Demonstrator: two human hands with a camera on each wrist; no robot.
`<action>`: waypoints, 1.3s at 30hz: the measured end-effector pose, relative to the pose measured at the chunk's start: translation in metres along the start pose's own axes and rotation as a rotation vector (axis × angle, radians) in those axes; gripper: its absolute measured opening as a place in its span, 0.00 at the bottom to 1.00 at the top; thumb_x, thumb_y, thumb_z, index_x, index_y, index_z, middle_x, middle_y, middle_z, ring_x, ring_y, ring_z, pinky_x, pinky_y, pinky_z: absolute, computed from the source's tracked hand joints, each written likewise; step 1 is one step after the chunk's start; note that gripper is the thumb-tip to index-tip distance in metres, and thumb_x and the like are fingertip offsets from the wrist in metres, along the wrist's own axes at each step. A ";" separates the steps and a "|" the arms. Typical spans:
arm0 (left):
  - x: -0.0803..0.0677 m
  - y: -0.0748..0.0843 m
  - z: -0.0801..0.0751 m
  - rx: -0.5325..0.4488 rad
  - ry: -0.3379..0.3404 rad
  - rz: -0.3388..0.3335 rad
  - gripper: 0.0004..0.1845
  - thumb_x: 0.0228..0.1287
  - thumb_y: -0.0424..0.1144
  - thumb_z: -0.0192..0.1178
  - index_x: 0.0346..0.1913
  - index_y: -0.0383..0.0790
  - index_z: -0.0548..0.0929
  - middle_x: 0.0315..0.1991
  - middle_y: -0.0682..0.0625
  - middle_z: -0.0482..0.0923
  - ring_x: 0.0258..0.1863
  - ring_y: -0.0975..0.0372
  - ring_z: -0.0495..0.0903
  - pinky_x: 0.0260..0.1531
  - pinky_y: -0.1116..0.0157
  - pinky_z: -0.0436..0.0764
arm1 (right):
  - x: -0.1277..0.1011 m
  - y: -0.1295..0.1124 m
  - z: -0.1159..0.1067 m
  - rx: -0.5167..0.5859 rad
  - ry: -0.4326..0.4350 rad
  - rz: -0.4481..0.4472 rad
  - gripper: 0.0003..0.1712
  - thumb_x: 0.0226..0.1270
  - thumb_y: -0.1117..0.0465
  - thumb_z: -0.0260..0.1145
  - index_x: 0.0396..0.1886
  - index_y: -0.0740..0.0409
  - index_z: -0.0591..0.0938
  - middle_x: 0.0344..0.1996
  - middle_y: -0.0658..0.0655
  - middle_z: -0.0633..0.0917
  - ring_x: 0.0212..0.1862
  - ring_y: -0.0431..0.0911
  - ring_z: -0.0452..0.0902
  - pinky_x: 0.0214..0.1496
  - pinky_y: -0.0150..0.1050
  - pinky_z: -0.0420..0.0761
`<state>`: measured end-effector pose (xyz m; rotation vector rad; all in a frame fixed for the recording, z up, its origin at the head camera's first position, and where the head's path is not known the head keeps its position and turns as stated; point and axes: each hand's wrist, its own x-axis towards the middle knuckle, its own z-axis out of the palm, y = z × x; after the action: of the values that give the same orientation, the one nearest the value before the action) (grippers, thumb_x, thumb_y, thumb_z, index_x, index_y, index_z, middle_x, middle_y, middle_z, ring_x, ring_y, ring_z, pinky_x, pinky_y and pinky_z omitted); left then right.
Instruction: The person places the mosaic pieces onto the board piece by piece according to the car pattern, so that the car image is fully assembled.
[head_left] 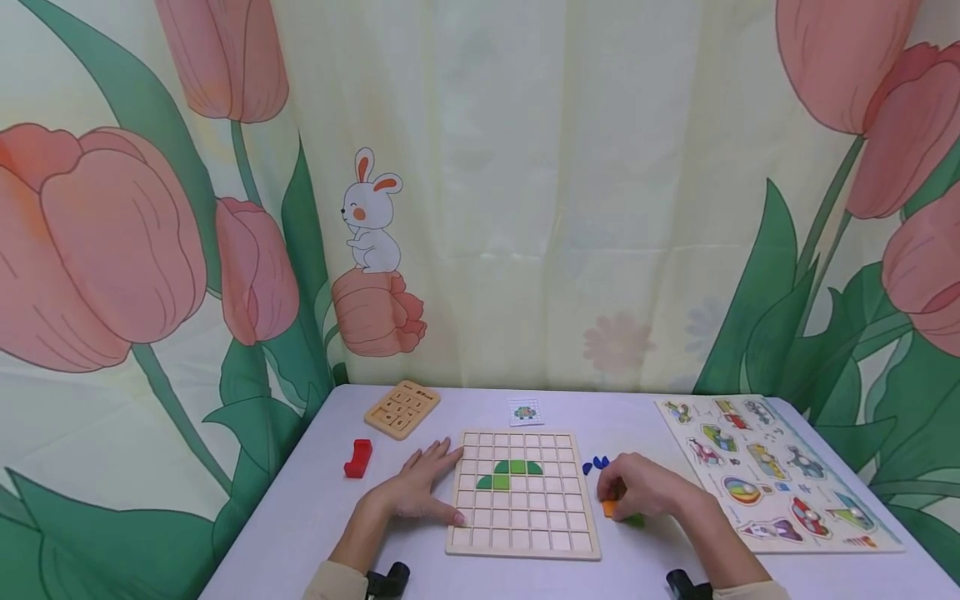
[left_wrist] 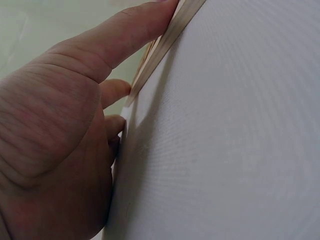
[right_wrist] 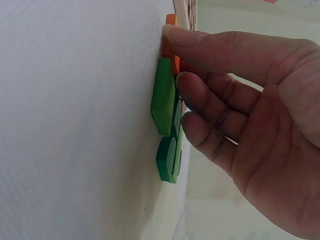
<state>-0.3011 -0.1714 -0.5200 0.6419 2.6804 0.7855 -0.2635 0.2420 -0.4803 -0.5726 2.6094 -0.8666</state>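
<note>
A wooden grid board [head_left: 525, 542] lies in the middle of the table, with a few green pieces [head_left: 510, 473] set in its upper rows. My left hand [head_left: 420, 487] rests flat on the table, its straight fingers against the board's left edge [left_wrist: 165, 40]. My right hand [head_left: 633, 492] is curled just right of the board. Its fingertips [right_wrist: 172, 35] pinch an orange piece [right_wrist: 171, 50] that lies on the table. A light green piece [right_wrist: 164, 97] and a dark green piece [right_wrist: 167, 160] lie beside it under the fingers.
Blue pieces [head_left: 596, 463] lie by the board's right edge and a red piece [head_left: 358, 457] lies to the left. A small wooden board [head_left: 402, 408] and a picture card [head_left: 524, 411] sit further back. A peg puzzle [head_left: 776, 471] covers the right side.
</note>
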 end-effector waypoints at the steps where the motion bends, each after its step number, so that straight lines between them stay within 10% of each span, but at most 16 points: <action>1: 0.000 0.000 0.000 0.000 0.000 0.001 0.62 0.44 0.70 0.76 0.83 0.55 0.60 0.86 0.45 0.47 0.86 0.49 0.41 0.82 0.39 0.40 | 0.000 -0.001 0.000 -0.003 -0.001 -0.003 0.14 0.53 0.72 0.80 0.34 0.51 0.88 0.30 0.50 0.84 0.35 0.47 0.76 0.35 0.35 0.76; 29: 0.003 -0.005 0.004 0.008 0.007 -0.006 0.63 0.42 0.71 0.75 0.83 0.57 0.60 0.86 0.46 0.47 0.86 0.51 0.41 0.82 0.39 0.40 | 0.004 0.001 0.003 0.116 -0.001 -0.068 0.12 0.58 0.71 0.78 0.38 0.51 0.92 0.33 0.50 0.90 0.36 0.46 0.80 0.36 0.31 0.81; 39: 0.004 -0.005 0.004 0.010 0.008 -0.003 0.63 0.43 0.71 0.75 0.83 0.56 0.60 0.86 0.47 0.47 0.86 0.50 0.41 0.82 0.40 0.39 | 0.006 -0.002 0.000 0.084 0.136 -0.077 0.08 0.60 0.62 0.79 0.40 0.50 0.93 0.35 0.46 0.89 0.38 0.45 0.76 0.36 0.31 0.76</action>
<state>-0.3046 -0.1719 -0.5265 0.6387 2.6931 0.7757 -0.2683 0.2375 -0.4797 -0.6144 2.6710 -1.0691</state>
